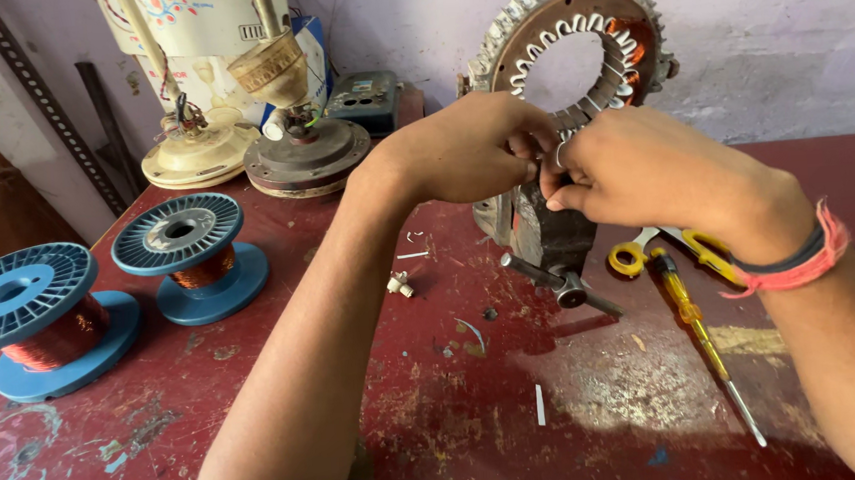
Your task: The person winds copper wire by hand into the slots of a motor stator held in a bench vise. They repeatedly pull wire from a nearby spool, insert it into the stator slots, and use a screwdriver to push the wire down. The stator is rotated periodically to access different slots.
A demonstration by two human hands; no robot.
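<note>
A round motor stator [575, 49] with slotted iron teeth and some copper winding stands upright, clamped in a small bench vise [548, 237] on the red table [439, 410]. My left hand [466, 147] and my right hand [643, 170] meet at the stator's lower inner rim, fingertips pinched together on it. What the fingers pinch is hidden by the hands themselves. A red and grey band sits on my right wrist.
Two blue spools of copper wire [188, 257] [32, 318] stand at the left. Fan motor parts [289, 129] and a cream base [201, 151] sit at the back. Yellow-handled scissors [669, 248] and a yellow screwdriver [700, 331] lie under my right forearm. Small scraps litter the table.
</note>
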